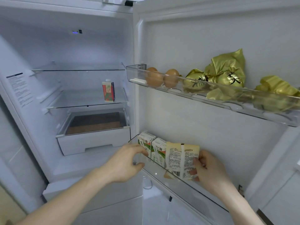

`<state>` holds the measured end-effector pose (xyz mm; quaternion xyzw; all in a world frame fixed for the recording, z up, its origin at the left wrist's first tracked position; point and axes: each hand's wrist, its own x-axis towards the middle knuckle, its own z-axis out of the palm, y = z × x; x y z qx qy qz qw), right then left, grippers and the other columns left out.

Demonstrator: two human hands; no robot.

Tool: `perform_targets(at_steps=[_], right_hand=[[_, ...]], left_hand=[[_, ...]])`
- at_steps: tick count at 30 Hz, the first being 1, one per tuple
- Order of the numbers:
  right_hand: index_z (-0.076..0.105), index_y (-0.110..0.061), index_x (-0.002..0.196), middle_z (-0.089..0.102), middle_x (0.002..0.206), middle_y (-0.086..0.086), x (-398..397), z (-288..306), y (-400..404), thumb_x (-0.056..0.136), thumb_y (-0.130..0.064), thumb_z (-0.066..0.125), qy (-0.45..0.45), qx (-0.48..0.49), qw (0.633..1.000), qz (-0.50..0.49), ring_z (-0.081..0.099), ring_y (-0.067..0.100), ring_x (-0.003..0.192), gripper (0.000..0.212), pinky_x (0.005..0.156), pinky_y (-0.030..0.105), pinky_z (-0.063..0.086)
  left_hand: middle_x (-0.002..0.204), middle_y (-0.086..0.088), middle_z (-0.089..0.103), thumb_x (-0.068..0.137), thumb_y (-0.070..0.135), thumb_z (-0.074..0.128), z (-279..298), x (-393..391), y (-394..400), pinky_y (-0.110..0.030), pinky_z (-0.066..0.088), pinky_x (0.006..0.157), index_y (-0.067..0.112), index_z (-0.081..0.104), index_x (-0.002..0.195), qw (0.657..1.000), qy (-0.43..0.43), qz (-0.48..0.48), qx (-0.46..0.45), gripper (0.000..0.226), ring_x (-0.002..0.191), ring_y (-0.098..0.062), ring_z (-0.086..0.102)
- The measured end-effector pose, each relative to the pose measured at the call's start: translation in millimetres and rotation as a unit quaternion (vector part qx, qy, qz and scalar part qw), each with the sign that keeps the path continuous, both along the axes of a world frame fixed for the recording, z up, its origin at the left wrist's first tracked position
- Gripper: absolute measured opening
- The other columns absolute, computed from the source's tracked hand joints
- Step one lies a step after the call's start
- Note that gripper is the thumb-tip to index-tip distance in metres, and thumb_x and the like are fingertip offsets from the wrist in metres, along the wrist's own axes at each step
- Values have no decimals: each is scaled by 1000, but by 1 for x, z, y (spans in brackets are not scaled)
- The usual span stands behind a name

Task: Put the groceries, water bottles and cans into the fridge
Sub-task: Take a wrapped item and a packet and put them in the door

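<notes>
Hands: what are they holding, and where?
The right hand grips the yellow packet by its right edge. The left hand touches the leftmost milk carton; a grip cannot be told.

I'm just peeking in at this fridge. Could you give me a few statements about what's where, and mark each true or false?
1. The right hand holds a yellow packet at the lower door shelf. True.
2. Three green-and-white cartons stand in that shelf. False: two cartons stand there, left of the packet.
3. Brown eggs sit in the upper door shelf, with gold-wrapped items to their right. True.
4. The red carton lies flat in the drawer. False: it stands upright on a glass shelf above the drawer.
5. The left hand is far from the door. False: it is at the lower door shelf's left end, by the cartons.
</notes>
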<state>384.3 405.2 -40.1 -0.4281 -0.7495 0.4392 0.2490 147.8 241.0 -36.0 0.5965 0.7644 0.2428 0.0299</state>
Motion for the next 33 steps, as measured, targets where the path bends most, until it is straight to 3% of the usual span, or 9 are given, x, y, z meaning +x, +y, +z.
perform_targets(at_steps=[4,7,9,13,16,21,25,28,33], right_hand=[[59,-31,96,72,99,-6,3,4,-3,106,-16,48,35,0,999,-32,75,11,70,21,55,30,61],[56,-37,99,70,103,-15,5,0,-6,101,-21,55,4,64,997,-42,75,14,88,16,74,44,64],[52,-39,106,67,104,-20,5,1,-11,97,-23,62,-14,97,994,-41,73,14,92,21,79,45,63],[45,-45,110,64,101,-30,7,9,-17,91,-27,70,-8,142,988,-68,70,6,68,37,71,41,60],[43,-48,117,65,105,-29,8,13,-18,90,-25,71,5,166,982,-87,66,3,59,45,69,38,57],[58,-41,116,69,102,-20,4,20,-13,92,-23,68,11,179,980,-81,65,5,66,32,66,36,56],[56,-43,125,66,111,-20,-2,22,-16,91,-16,67,48,183,978,-89,64,4,70,44,68,36,56],[54,-47,124,61,109,-18,-3,23,-19,92,-14,66,78,201,974,-76,62,-5,82,48,66,28,52],[56,-47,115,50,116,-32,-7,22,-18,92,-7,64,82,226,970,-40,66,-1,87,47,72,27,56]], left_hand=[[122,21,65,85,33,65,-8,-2,2,-29,43,101,34,66,117,1000,1,11,-8,31,116,-8,53],[122,21,64,85,33,65,-11,-1,3,-28,43,101,35,65,117,1000,4,9,-10,32,116,-7,53],[121,21,65,84,33,66,-12,-1,4,-29,43,101,35,65,117,1000,10,5,-10,33,116,-8,54],[124,18,64,84,34,66,-12,0,5,-29,43,103,34,65,119,1000,22,5,-15,36,118,-10,53],[125,19,64,85,34,67,-11,0,4,-27,42,103,34,64,121,1000,23,3,-20,36,119,-9,53],[127,19,63,86,35,66,-10,0,3,-27,42,103,35,64,123,999,25,5,-29,37,120,-8,52],[126,19,64,86,34,66,-8,1,3,-25,42,103,34,64,123,999,25,5,-30,37,119,-8,53],[126,20,64,84,36,65,-8,0,3,-28,44,103,35,64,122,999,18,7,-30,38,120,-8,55],[128,19,63,84,34,66,-9,-1,2,-29,44,103,35,64,122,999,10,5,-33,38,121,-9,54]])
